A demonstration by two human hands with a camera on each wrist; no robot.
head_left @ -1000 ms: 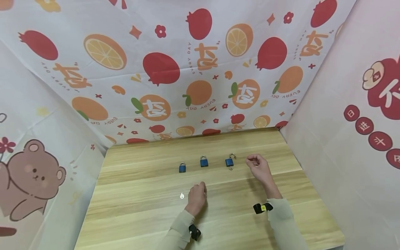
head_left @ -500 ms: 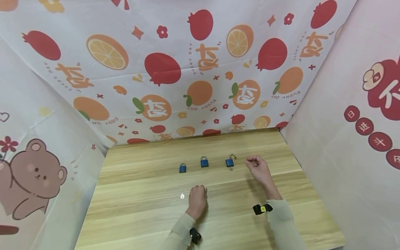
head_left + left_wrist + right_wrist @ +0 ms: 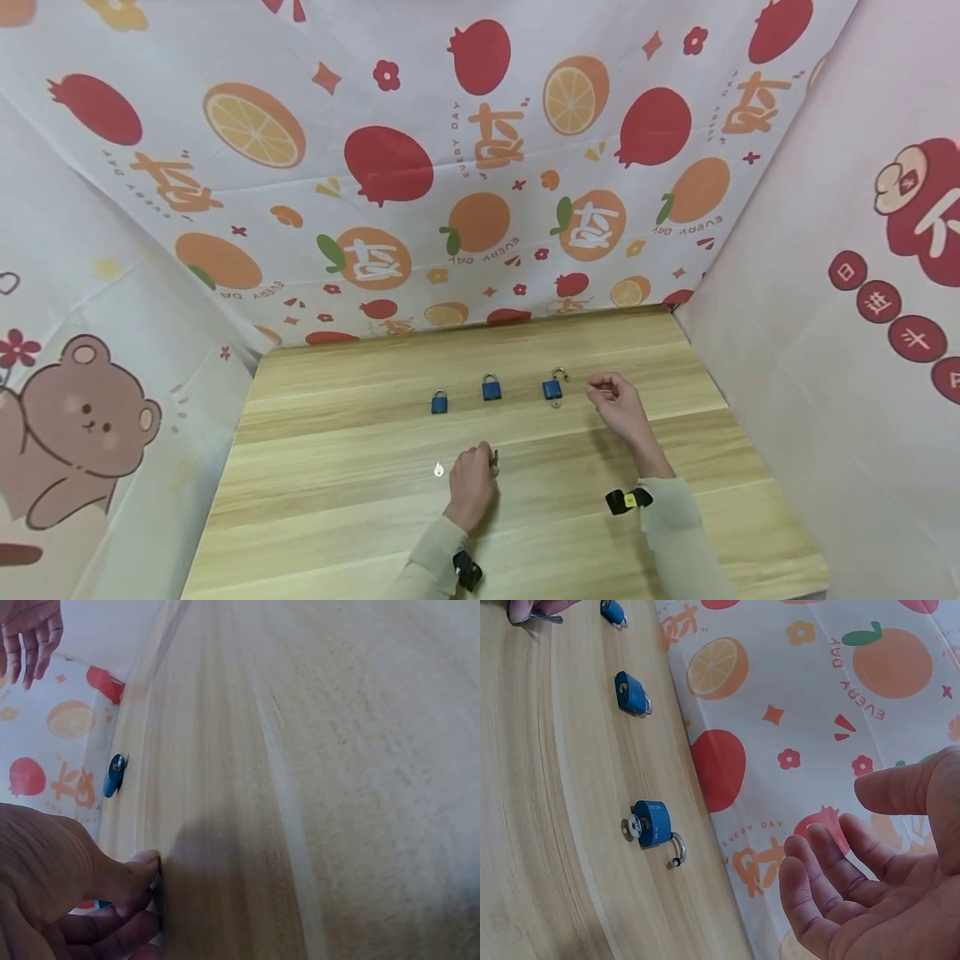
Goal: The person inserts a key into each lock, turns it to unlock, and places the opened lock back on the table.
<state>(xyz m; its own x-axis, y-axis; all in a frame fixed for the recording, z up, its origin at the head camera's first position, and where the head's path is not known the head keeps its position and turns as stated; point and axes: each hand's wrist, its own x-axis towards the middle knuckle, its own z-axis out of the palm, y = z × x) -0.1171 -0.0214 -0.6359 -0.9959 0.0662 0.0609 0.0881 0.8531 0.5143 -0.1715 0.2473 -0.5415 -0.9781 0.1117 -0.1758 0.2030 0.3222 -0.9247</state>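
Observation:
Three blue padlocks lie in a row on the wooden table. The left padlock and the middle padlock have their shackles down. On the right padlock the shackle is swung open and a key sits in its keyhole. My left hand, low over the table in front of the middle padlock, pinches another key between thumb and fingers. A loose key lies just left of that hand. My right hand hovers right of the opened padlock, fingers loosely bent and holding nothing.
The wooden table ends at a fruit-printed cloth behind the padlocks. White printed cloths also hang at the left and right sides. A black band with a small camera is on each wrist.
My left hand has turned slightly, so the key between its fingertips now shows at their right side. My right hand has stayed nearly still, and the padlocks have not moved.

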